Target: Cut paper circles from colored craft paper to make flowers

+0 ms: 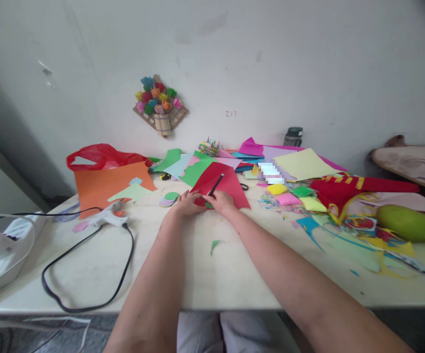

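We see two bare hands at the middle of the worktop (234, 274), close together at the near edge of a red sheet (230, 181). Right hand (220, 202) pinches a black pen (217, 184), tilted, its upper end leaning away and to the right; the tip is hidden from us. Left hand (188, 203) lies palm down, fingers reaching toward the right hand. We cannot tell whether its thumb and fingers pinch anything. Between and partly under the hands we note a green piece (208, 205), mostly covered.

Just left of the left hand, a small stack of discs (169, 198), green on top. Nearer us, a green scrap (214, 245) lies alone. Behind the red sheet we find a green sheet (196, 170), overlapped by it; at its right edge, a black loop (244, 187).

Farther left: a white glue gun (110, 215) with a black cord, near an orange sheet (102, 181), and a red bag (109, 156) behind that. To the right we record a heap of coloured scraps, small packets (287, 198) and a green fruit (407, 223). Against the wall stands a dark bottle (293, 137).
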The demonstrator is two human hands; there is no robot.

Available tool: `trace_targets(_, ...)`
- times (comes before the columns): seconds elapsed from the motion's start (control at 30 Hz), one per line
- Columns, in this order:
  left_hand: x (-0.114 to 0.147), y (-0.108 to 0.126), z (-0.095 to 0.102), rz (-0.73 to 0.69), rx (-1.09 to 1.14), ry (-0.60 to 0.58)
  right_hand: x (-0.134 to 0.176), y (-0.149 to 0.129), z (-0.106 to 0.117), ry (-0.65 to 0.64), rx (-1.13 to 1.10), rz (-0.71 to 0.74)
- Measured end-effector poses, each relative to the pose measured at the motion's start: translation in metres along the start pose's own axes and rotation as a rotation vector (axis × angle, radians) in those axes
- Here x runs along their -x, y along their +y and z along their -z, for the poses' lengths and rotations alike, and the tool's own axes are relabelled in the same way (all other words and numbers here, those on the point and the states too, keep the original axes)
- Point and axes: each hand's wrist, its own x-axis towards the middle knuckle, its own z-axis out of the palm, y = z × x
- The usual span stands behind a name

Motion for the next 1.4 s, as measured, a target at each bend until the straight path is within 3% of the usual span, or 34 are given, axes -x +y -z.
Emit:
trace_targets(0.63, 0.0011, -0.0009, 0.0012, -0.014, -0.006, 0.003, 0.0017, -0.0017, 0.0016, 0.005, 0.019, -0.005)
trace_targets(1.4, 0.0033, 0.004, 0.0081, 0.022, 0.002, -0.092, 0.0014, -0.0017, 0.0014, -0.002, 0.037, -0.013)
